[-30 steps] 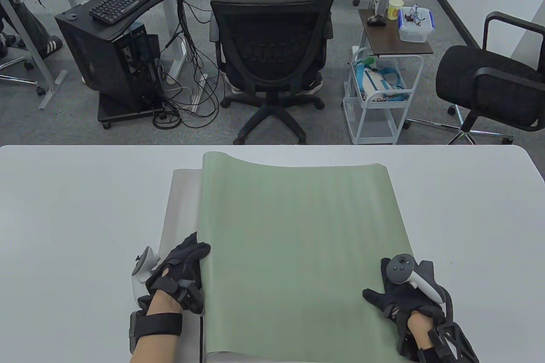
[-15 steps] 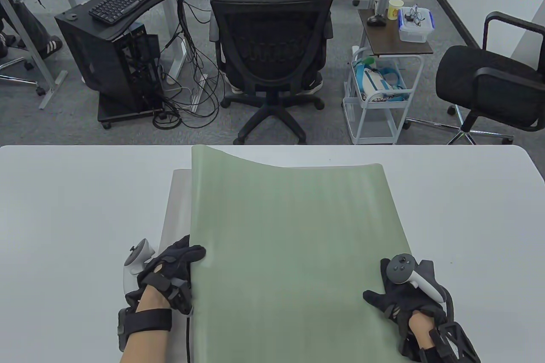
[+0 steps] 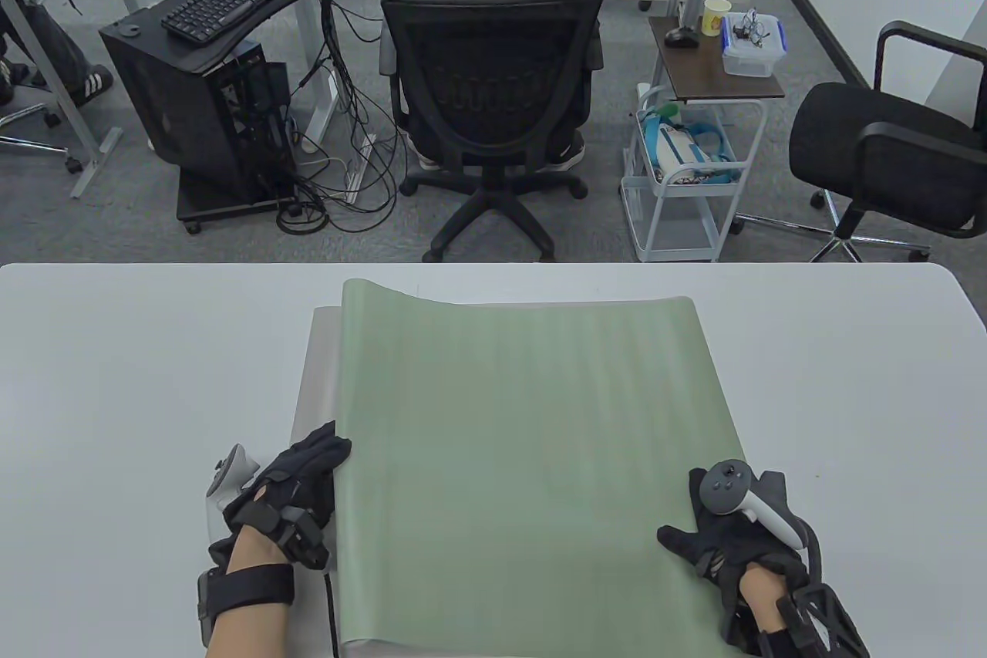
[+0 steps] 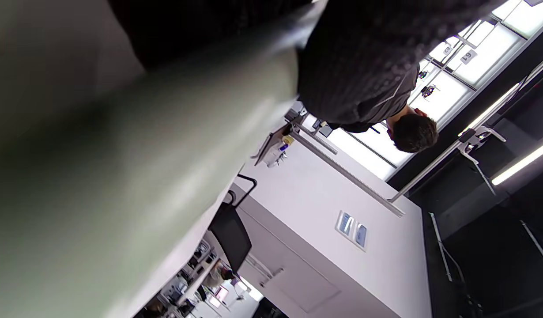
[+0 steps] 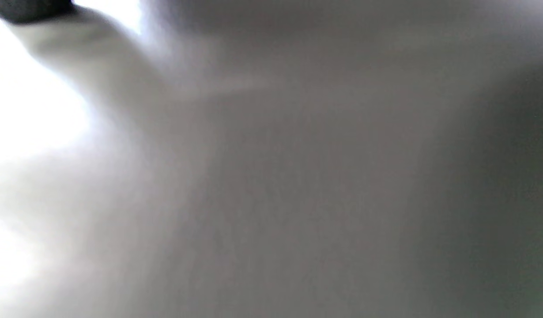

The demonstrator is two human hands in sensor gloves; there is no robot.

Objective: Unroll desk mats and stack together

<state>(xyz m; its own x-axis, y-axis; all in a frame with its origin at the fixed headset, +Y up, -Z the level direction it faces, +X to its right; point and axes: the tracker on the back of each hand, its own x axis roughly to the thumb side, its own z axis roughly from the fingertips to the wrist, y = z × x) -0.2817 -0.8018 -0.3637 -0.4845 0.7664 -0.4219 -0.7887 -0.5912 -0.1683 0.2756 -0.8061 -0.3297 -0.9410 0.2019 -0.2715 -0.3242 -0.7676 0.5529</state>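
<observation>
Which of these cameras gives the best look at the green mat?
The table view: the whole green mat shows there, spread over a grey mat. The left wrist view catches only a blurred green band; the right wrist view is a grey blur, nothing recognisable.

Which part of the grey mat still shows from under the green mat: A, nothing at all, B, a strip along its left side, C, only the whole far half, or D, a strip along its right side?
B: in the table view the grey mat peeks out only along the left edge of the green mat, beside the left hand.
</observation>
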